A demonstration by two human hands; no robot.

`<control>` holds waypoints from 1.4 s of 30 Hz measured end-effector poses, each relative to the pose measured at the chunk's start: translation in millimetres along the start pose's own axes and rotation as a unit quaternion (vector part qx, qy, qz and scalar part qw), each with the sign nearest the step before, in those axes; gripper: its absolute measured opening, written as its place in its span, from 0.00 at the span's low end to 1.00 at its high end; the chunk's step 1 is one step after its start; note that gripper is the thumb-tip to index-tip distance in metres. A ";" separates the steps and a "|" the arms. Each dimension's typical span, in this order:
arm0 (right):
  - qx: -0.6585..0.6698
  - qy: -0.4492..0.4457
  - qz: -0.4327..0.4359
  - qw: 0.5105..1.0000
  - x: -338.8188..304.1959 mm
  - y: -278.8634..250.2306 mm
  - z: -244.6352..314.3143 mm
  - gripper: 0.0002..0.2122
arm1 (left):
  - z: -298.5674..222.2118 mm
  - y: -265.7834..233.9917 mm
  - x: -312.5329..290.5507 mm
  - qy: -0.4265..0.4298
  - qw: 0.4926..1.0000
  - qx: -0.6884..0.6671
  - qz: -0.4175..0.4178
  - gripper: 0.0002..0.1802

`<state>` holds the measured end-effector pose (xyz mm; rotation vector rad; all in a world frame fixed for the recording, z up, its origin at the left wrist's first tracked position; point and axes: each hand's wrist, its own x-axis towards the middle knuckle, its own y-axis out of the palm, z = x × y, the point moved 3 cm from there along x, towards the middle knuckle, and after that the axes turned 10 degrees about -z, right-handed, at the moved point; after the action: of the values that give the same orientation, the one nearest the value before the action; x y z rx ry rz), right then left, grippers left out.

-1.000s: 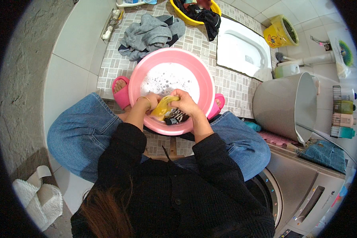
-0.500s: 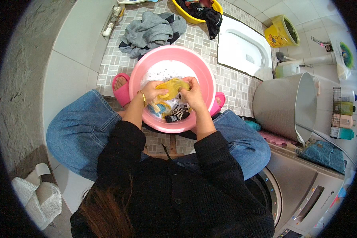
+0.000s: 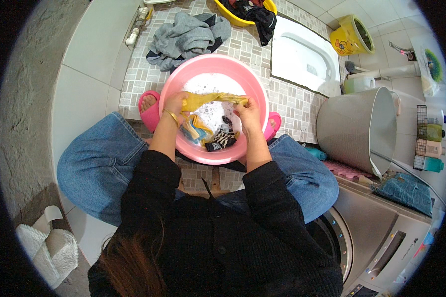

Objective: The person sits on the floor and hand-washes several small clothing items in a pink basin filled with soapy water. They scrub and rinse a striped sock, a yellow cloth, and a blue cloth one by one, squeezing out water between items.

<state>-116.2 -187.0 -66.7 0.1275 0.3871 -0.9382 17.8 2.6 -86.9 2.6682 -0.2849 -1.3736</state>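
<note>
As forearms (image 3: pixel 165 136) reach over a pink basin (image 3: pixel 257 90), hands (image 3: pixel 250 113) apart, each clamped on a yellow cloth (image 3: pixel 214 97), stretched between them

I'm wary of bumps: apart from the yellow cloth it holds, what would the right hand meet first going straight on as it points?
Probably the basin's far wall; the right hand might pass above it, as depth is unclear.

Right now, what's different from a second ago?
The yellow cloth was bunched low in the basin; it's been lifted forward and stretched sideways. The left hand and right hand moved forward and apart, both still holding it. The striped cloth stayed in the basin, the grey clothes beyond it.
</note>
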 end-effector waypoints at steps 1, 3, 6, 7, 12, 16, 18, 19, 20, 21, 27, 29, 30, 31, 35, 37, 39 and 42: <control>0.047 0.020 0.014 0.999 -2.7 2.8 6.0 0.08 | -0.8 -1.7 -3.2 0.017 0.997 0.066 -0.040 0.09; 0.115 0.032 0.060 0.991 -8.7 19.6 20.3 0.08 | 19.5 -24.0 38.8 0.240 0.915 0.309 -0.098 0.10; 0.147 0.013 0.090 0.985 -10.1 13.1 26.3 0.07 | 16.9 10.1 8.6 0.547 0.698 0.444 -0.126 0.10; 0.145 0.010 0.102 0.984 -14.0 15.1 32.7 0.06 | 5.3 27.6 -19.8 0.641 0.611 0.445 -0.134 0.10; 0.131 0.005 0.108 0.986 -29.8 32.3 55.3 0.06 | -16.1 61.7 -53.0 0.352 0.911 0.116 0.183 0.05; 0.193 0.036 0.166 0.967 -36.3 38.3 66.7 0.06 | -22.8 59.9 -53.5 0.360 0.906 0.162 0.149 0.06; 0.270 0.040 0.179 0.945 -36.4 42.3 69.6 0.06 | -29.7 59.2 -52.4 0.288 0.949 0.029 0.123 0.07; 0.288 0.043 0.164 0.943 -36.1 40.7 71.6 0.06 | -33.0 59.3 -54.8 0.248 0.962 -0.037 0.109 0.08; 0.306 0.045 0.150 0.939 -35.9 38.4 74.7 0.06 | -37.3 59.6 -58.3 0.224 0.966 -0.071 0.109 0.08; 0.324 0.047 0.137 0.935 -35.2 36.0 77.2 0.06 | -40.6 55.7 -57.4 0.221 0.963 -0.098 0.116 0.08; 0.348 0.056 0.087 0.932 -25.9 20.0 84.2 0.06 | -57.4 45.4 -64.6 0.256 0.960 -0.050 0.099 0.07; 0.358 0.051 0.077 0.929 -29.1 24.2 86.0 0.05 | -49.2 61.2 -71.6 0.260 0.956 0.021 0.133 0.06; 0.351 0.045 0.086 0.932 -31.1 26.2 88.4 0.04 | -44.7 68.9 -75.3 0.260 0.952 0.057 0.150 0.05; 0.343 0.040 0.095 0.934 -33.1 28.1 91.0 0.04 | -40.9 74.2 -79.7 0.298 0.938 0.094 0.152 0.05; 0.320 0.021 0.127 0.939 -37.1 32.5 94.0 0.03 | -33.5 83.5 -89.8 0.383 0.893 0.197 0.133 0.03; 0.323 0.032 0.119 0.938 -38.4 32.6 94.1 0.02 | -37.1 80.9 -90.7 0.398 0.883 0.224 0.107 0.02; 0.326 0.035 0.097 0.940 -36.8 32.6 93.6 0.02 | -40.5 73.7 -78.9 0.408 0.900 0.143 0.050 0.04; 0.305 0.037 0.082 0.948 -30.8 28.7 96.3 0.03 | -48.1 67.2 -75.6 0.291 0.956 -0.035 0.029 0.04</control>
<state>-83.6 -173.0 32.2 0.7528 0.1387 -0.8634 6.6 -44.6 14.1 2.8178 -0.2365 -0.5206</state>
